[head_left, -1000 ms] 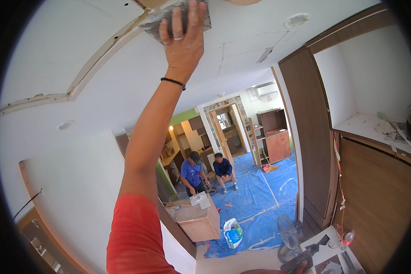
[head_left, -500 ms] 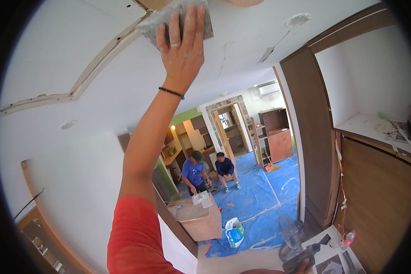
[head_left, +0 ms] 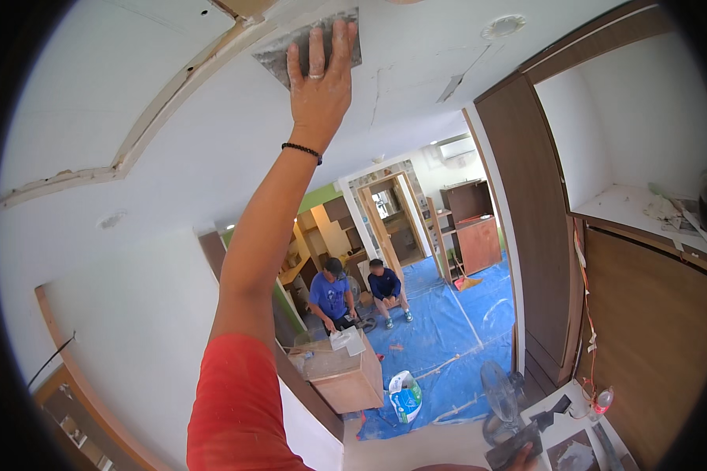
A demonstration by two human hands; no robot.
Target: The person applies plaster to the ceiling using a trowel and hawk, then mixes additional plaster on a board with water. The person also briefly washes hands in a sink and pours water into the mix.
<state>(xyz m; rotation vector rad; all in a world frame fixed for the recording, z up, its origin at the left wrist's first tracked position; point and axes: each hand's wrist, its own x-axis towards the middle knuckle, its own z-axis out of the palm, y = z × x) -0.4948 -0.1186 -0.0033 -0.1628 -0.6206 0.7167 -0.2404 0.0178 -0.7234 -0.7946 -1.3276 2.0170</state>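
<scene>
a pale ceiling (head_left: 212, 149) with a rough seam (head_left: 179, 84) fills the head view's top, above blue sheeting (head_left: 432, 326). the left hand (head_left: 320, 88), fingers spread, holds a flat grey blade (head_left: 276, 58) up at it, just right of the seam, long edge slanting up rightward; the right hand (head_left: 524, 458), well apart, low right, seems to grip a dark tool (head_left: 501, 454). since a second ago, the blade has shifted away from the seam.

The left hand (head_left: 320, 98) holds a blade (head_left: 279, 59) at the ceiling (head_left: 212, 133), right of a stepped edge (head_left: 162, 107). At lower right, the right hand (head_left: 522, 458) holds a tool (head_left: 504, 454) before a fan (head_left: 497, 391); a bottle (head_left: 602, 400) is farther right, below a cupboard (head_left: 577, 141). Ahead, a container (head_left: 405, 399) stands on floor sheeting (head_left: 436, 349), right of a box (head_left: 349, 385) with panels (head_left: 348, 342) on it; behind the box are 2 people (head_left: 329, 293).
</scene>
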